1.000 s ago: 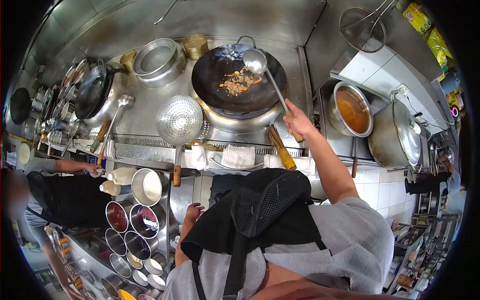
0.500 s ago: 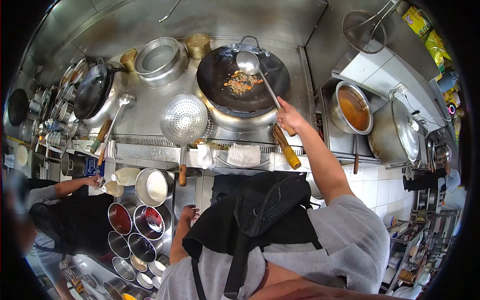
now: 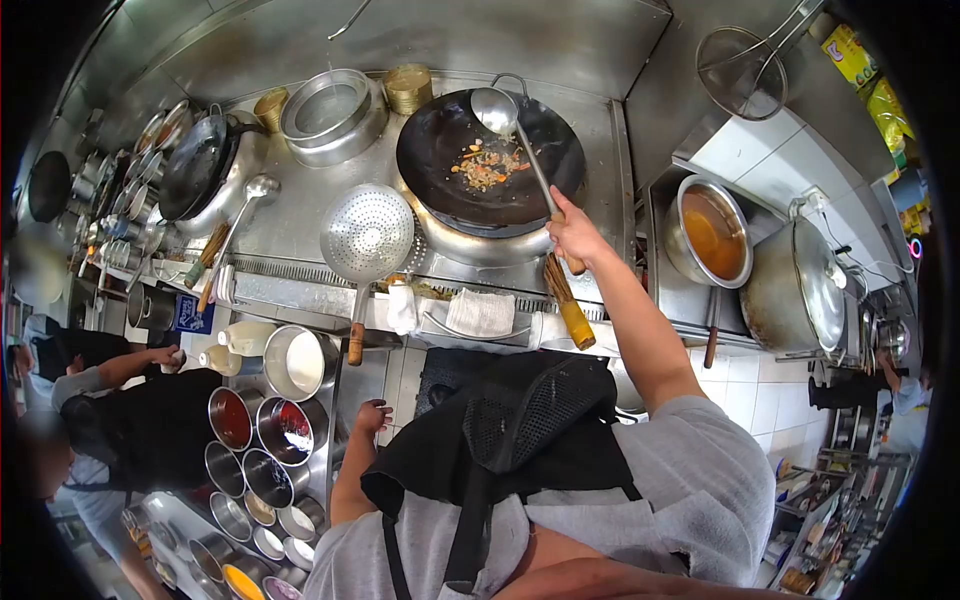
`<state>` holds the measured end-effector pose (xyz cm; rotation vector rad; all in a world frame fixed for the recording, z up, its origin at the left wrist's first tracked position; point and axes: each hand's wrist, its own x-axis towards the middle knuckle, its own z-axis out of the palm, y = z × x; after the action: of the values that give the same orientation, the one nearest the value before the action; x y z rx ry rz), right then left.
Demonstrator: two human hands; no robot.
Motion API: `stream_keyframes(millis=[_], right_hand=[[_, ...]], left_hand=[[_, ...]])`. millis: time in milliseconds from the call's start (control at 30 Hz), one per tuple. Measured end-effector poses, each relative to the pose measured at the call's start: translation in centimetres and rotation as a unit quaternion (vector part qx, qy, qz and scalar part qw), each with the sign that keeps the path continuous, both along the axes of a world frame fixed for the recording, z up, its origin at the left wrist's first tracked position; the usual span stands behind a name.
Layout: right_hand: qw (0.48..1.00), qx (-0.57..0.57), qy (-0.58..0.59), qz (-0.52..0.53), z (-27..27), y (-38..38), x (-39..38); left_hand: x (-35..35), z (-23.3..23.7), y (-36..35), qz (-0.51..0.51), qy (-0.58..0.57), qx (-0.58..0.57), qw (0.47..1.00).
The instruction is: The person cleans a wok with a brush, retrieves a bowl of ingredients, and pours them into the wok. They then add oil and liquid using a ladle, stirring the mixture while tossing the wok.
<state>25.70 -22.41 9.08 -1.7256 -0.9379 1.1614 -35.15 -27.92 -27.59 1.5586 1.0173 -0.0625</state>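
My right hand (image 3: 576, 238) is closed around the wooden handle of a long ladle (image 3: 494, 112). The ladle's bowl hangs over the far part of a black wok (image 3: 425, 180), which sits on a round burner. Chopped food with orange bits (image 3: 486, 168) lies in the middle of the wok. Down at my side, my left hand (image 3: 373, 415) holds nothing, its fingers loosely apart. It is nearest the counter edge with the metal pots. A perforated skimmer (image 3: 367, 235) rests left of the wok, and a bamboo brush (image 3: 570, 305) lies below my right hand.
Right of the stove are a pot of brown liquid (image 3: 713, 235) and a large lidded pot (image 3: 792, 285). Several sauce containers (image 3: 232, 420) stand at the lower left. A co-worker in a black apron (image 3: 130, 430) is at the left; a strainer (image 3: 742, 75) hangs upper right.
The ladle's bowl has shifted slightly toward the back of the wok, still in my right hand. My left hand has moved a little left. The whole view has tilted slightly.
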Motion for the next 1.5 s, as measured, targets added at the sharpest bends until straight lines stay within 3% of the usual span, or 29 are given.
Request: stream_keyframes(millis=[33, 67, 233, 367, 433, 467, 500, 567, 700, 767, 800, 833, 867, 900, 933, 967, 1000, 1033, 1067, 1100, 1133, 1167, 1200, 1267, 1400, 1500], right_hand=[[1.000, 0.007, 0.010, 0.002, 0.4, -0.2, 0.5], [1.000, 0.012, 0.020, 0.004, 0.8, -0.4, 1.2], [0.995, 0.017, 0.092, 0.034, 0.2, -0.3, 4.6], [0.978, -0.046, 0.203, 0.033, -2.0, 0.3, 7.1], [0.983, -0.044, 0.171, 0.050, -1.9, 1.0, 8.3], [0.991, -0.021, 0.119, 0.060, -1.7, 1.1, 8.5], [0.995, 0.001, 0.068, 0.068, -1.7, 1.0, 8.7], [0.994, 0.019, 0.073, 0.076, -1.2, 0.9, 9.5], [0.994, 0.002, 0.078, 0.077, -0.6, 0.0, 9.8], [0.989, -0.001, 0.106, 0.103, -2.3, 0.1, 9.4], [0.986, -0.007, 0.138, 0.096, -3.8, 0.2, 9.9], [0.980, -0.015, 0.170, 0.098, -5.1, 0.7, 10.1], [0.991, -0.025, 0.056, 0.121, -6.4, 0.6, 10.3], [0.983, 0.078, -0.113, 0.120, -8.7, 0.4, 9.5], [0.996, -0.003, -0.065, 0.069, -4.1, -1.8, 5.7], [0.993, 0.055, 0.067, 0.076, -8.5, -1.5, 6.3], [0.981, 0.089, 0.119, 0.127, -9.8, -1.6, 5.3], [0.992, 0.059, 0.015, 0.107, -10.0, -2.4, 4.9], [0.987, -0.059, -0.035, 0.147, -9.0, -2.1, 4.7], [0.987, 0.039, -0.103, 0.116, -10.2, -1.6, 4.4], [0.945, 0.137, -0.234, 0.184, -18.1, 2.7, 8.7], [0.873, 0.267, -0.353, 0.206, -19.7, 4.3, 8.9], [0.869, 0.243, -0.384, 0.197, -17.0, 2.4, 6.5], [0.883, 0.188, -0.386, 0.190, -11.9, -2.5, -0.5], [0.869, 0.196, -0.372, 0.259, -9.9, -6.8, -11.0], [0.853, 0.202, -0.364, 0.313, -9.5, -9.7, -18.0]], left_hand=[[2.2, 2.8, -0.6, 0.176, 0.036, -0.118, 0.977], [4.0, 5.0, -1.4, 0.345, 0.068, -0.232, 0.907], [9.1, 7.4, -7.1, 0.341, 0.134, -0.215, 0.905], [12.0, 5.6, -12.9, 0.397, 0.079, -0.267, 0.875], [14.9, 8.8, -14.7, 0.215, 0.125, -0.094, 0.964], [16.9, 12.0, -14.9, 0.245, 0.127, -0.123, 0.953], [17.0, 12.0, -15.8, 0.249, 0.130, -0.125, 0.952], [16.9, 10.9, -17.7, 0.412, 0.048, -0.204, 0.887], [16.5, 13.4, -21.1, 0.386, 0.127, -0.140, 0.903], [14.2, 11.7, -23.4, 0.468, 0.116, -0.215, 0.850], [12.9, 9.7, -25.0, 0.572, 0.051, -0.245, 0.781], [13.2, 11.6, -26.1, 0.587, 0.038, -0.218, 0.779], [13.7, 15.1, -25.4, 0.614, 0.026, -0.185, 0.767], [11.8, 14.9, -25.9, 0.592, 0.011, -0.122, 0.796], [11.2, 18.2, -26.5, 0.617, -0.020, -0.074, 0.783], [8.8, 17.4, -28.3, 0.569, 0.028, 0.132, 0.811], [8.3, 21.1, -29.2, 0.660, -0.100, 0.051, 0.743], [7.4, 24.4, -30.3, 0.680, -0.104, 0.049, 0.724], [7.0, 27.7, -31.8, 0.681, -0.039, 0.127, 0.720], [5.8, 29.4, -33.8, 0.704, -0.071, 0.170, 0.686], [4.3, 30.2, -36.3, 0.697, -0.030, 0.251, 0.672], [4.0, 34.0, -38.8, 0.722, -0.054, 0.255, 0.641], [3.9, 37.1, -41.9, 0.739, -0.039, 0.296, 0.604], [4.4, 41.8, -49.0, 0.762, -0.034, 0.374, 0.528], [6.6, 50.1, -63.8, 0.781, 0.026, 0.514, 0.354], [10.5, 56.3, -74.2, 0.770, 0.141, 0.604, 0.150]])
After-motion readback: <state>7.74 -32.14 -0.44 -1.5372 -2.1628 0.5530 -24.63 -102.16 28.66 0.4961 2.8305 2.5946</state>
